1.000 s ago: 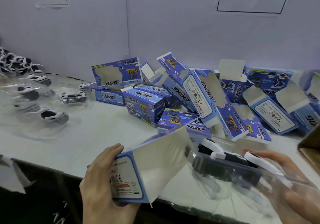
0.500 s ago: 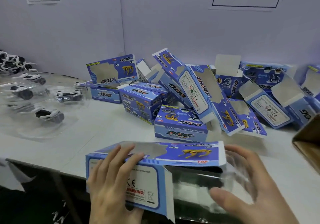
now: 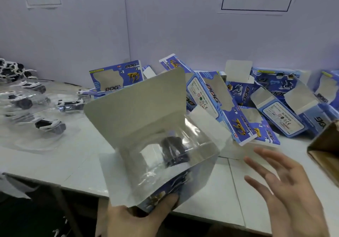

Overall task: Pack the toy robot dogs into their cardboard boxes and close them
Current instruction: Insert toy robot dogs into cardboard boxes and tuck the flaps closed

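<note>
Cardboard box (image 3: 117, 163) — open end up, left hand (image 3: 128, 216) gripping its base; toy robot dog (image 3: 174, 152) in clear tray (image 3: 200, 141) inside. Right hand (image 3: 286, 191) spread, empty, nearby. Risk: tray edge may snag closing flap (image 3: 139, 104), creasing it.

left hand (image 3: 135, 220) gripping an open blue box (image 3: 146, 145) from underneath, flap up, dark toy dog (image 3: 175, 151) in clear plastic inside, right hand (image 3: 289, 191) spread open beside it, pile of empty boxes (image 3: 238, 99) behind
</note>
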Action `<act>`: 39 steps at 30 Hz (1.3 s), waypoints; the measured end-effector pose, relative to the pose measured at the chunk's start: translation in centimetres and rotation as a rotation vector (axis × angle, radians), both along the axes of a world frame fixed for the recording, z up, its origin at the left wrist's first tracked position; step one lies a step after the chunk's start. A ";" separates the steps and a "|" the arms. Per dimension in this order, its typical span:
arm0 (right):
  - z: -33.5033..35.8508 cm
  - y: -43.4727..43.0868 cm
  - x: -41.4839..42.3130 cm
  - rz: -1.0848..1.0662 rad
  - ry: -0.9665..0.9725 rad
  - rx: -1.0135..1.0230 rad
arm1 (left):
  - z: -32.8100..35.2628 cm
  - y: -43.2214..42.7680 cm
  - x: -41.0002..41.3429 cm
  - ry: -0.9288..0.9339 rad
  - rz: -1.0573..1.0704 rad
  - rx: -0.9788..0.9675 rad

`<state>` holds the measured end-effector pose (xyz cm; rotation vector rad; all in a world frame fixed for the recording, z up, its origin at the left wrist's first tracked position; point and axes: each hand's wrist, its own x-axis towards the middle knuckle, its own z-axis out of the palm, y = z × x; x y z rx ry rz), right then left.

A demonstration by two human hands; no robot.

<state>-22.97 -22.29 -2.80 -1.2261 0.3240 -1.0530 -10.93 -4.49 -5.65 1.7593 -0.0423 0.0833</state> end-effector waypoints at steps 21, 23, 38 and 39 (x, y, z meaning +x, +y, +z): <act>1.9 0.6 -0.2 -0.193 0.131 -0.404 | -5.9 -5.6 5.2 -0.081 -0.812 -0.186; 3.4 0.8 0.1 -0.170 0.126 -0.574 | -6.1 -5.6 5.3 -0.068 -0.831 -0.200; 5.8 -0.2 6.1 0.025 0.891 -1.428 | -6.6 -5.7 6.0 -0.110 -0.965 -0.265; 5.6 -0.3 5.9 0.025 0.896 -1.455 | -6.5 -5.6 5.7 -0.130 -0.935 -0.274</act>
